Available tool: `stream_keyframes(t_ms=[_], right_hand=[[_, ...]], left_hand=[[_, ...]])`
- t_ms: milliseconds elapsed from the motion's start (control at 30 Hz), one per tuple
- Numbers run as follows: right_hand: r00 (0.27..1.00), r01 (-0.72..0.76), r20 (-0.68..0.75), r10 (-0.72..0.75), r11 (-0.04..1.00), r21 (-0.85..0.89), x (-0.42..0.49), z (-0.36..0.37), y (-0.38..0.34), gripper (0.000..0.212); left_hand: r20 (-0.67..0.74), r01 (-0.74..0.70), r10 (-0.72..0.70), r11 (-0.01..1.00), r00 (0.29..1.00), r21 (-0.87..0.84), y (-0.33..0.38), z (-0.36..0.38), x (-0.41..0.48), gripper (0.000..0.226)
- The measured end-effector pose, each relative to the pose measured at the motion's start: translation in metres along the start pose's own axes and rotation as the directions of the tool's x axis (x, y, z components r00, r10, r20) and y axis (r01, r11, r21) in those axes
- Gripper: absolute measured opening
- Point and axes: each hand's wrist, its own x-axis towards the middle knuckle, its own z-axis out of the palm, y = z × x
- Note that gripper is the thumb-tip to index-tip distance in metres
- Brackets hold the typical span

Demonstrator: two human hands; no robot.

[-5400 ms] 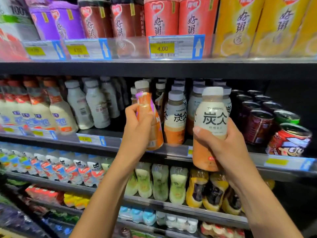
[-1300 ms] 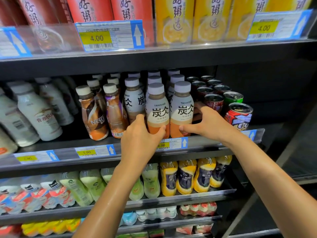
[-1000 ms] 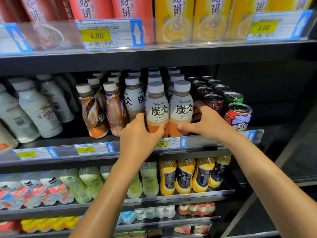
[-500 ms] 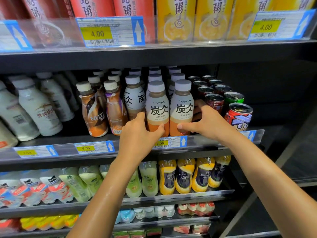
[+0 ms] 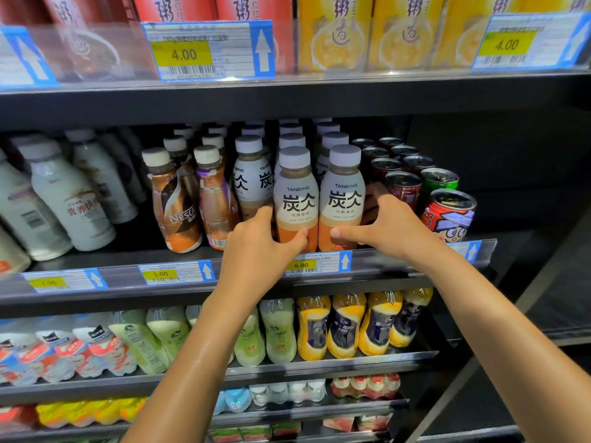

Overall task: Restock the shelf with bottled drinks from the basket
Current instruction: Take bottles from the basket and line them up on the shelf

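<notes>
**Two hands on the front Tanbing bottles**

Dark shop shelving, several tiers, price tags clipped along each front rail. On the middle shelf [image 5: 121, 284], rows of drinks: white milk bottles [image 5: 68, 199] at left, brown Nescafé bottles [image 5: 174, 203] next, then grey-capped Tanbing bottles in rows running to the back, then cans [image 5: 449, 212] at far right. Above, red and yellow tubs behind a 4.00 tag [image 5: 208, 51]. Below, green and yellow bottles lying on a sloped tier.

Left hand [image 5: 259, 247] curled round the lower part of the left front Tanbing bottle [image 5: 297, 199], thumb across its orange base, fingers wrapped behind on the far side. Right hand [image 5: 388, 228] closed on the right front Tanbing bottle [image 5: 345, 196], thumb pressed to its base at the front, fingers tucked between bottle and cans. Both bottles upright, touching side by side, standing at the shelf's front edge just above the 6.00 tag [image 5: 318, 263]. Both forearms bare, reaching up from below. Basket out of view.
</notes>
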Motion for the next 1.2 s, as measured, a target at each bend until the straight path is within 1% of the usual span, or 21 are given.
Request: stream_keyframes(t_ms=[67, 200, 300, 533, 600, 667, 700, 733, 800, 867, 900, 967, 1033, 1100, 1133, 1167, 1200], right_hand=[[1.000, -0.009, -0.004, 0.009, 1.000, -0.003, 0.001, 0.000, 0.000, 0.080], [1.000, -0.007, 0.003, 0.007, 1.000, -0.003, 0.000, 0.000, -0.001, 0.073], [1.000, -0.009, 0.000, 0.009, 1.000, -0.007, -0.002, 0.000, -0.002, 0.076], [1.000, -0.006, 0.006, 0.006, 1.000, -0.004, -0.004, 0.000, -0.003, 0.075], [1.000, -0.014, 0.011, 0.014, 1.000, -0.020, -0.005, 0.000, -0.004, 0.075], [1.000, -0.021, 0.010, 0.022, 0.999, -0.049, -0.007, 0.000, -0.005, 0.079], [0.999, -0.034, -0.007, 0.033, 0.998, -0.058, -0.009, 0.001, -0.007, 0.080], [0.997, -0.052, -0.054, 0.050, 0.997, -0.050, -0.013, 0.000, -0.012, 0.079], [0.968, -0.079, -0.239, 0.076, 0.997, -0.005, -0.022, 0.001, -0.023, 0.071], [0.901, -0.008, -0.433, 0.033, 0.998, 0.060, -0.032, 0.005, -0.036, 0.066], [0.868, 0.066, -0.496, -0.020, 0.995, 0.076, -0.037, 0.009, -0.045, 0.057], [0.821, 0.208, -0.550, -0.153, 0.977, 0.039, -0.044, 0.020, -0.066, 0.036], [0.803, 0.298, -0.535, -0.262, 0.954, -0.020, -0.050, 0.035, -0.093, 0.022], [0.797, 0.365, -0.506, -0.330, 0.931, -0.033, -0.055, 0.055, -0.119, 0.015], [0.810, 0.380, -0.482, -0.335, 0.925, -0.005, -0.054, 0.067, -0.129, 0.015], [0.844, 0.367, -0.436, -0.312, 0.929, 0.046, -0.052, 0.080, -0.137, 0.017], [0.896, 0.316, -0.360, -0.261, 0.943, 0.103, -0.048, 0.093, -0.144, 0.022]], left_hand=[[-0.003, -0.003, 0.003, 1.000, 1.000, 0.006, -0.001, 0.000, 0.000, 0.041], [0.002, -0.003, 0.003, 1.000, 1.000, 0.006, -0.001, 0.000, 0.000, 0.041], [0.001, -0.004, 0.004, 1.000, 1.000, 0.015, 0.000, 0.000, 0.000, 0.042], [-0.006, -0.023, 0.024, 0.998, 1.000, 0.050, 0.000, -0.001, 0.000, 0.041], [-0.005, -0.021, 0.022, 0.998, 1.000, 0.058, -0.001, -0.001, 0.000, 0.041], [0.002, -0.012, 0.012, 0.999, 1.000, 0.051, -0.002, -0.001, 0.001, 0.043], [0.005, -0.003, 0.003, 0.999, 1.000, 0.043, -0.002, -0.003, 0.001, 0.045], [0.005, 0.011, -0.011, 0.999, 1.000, 0.033, -0.003, -0.005, 0.001, 0.049], [0.005, 0.045, -0.045, 0.999, 0.999, -0.006, -0.004, -0.014, 0.001, 0.057], [-0.014, 0.050, -0.051, 0.997, 0.999, -0.062, -0.008, -0.028, -0.001, 0.060], [-0.042, 0.043, -0.047, 0.995, 0.998, -0.086, -0.010, -0.037, -0.001, 0.055], [-0.116, 0.039, -0.056, 0.989, 0.992, -0.143, -0.020, -0.057, 0.001, 0.038], [-0.193, 0.054, -0.087, 0.984, 0.977, -0.169, -0.035, -0.076, 0.006, 0.028], [-0.273, 0.060, -0.090, 0.991, 0.958, -0.116, -0.054, -0.091, 0.013, 0.027], [-0.298, 0.082, -0.100, 0.994, 0.949, -0.074, -0.063, -0.098, 0.017, 0.029], [-0.306, 0.129, -0.128, 0.992, 0.943, -0.016, -0.071, -0.104, 0.020, 0.034], [-0.294, 0.202, -0.177, 0.978, 0.939, 0.058, -0.079, -0.108, 0.023, 0.043]])
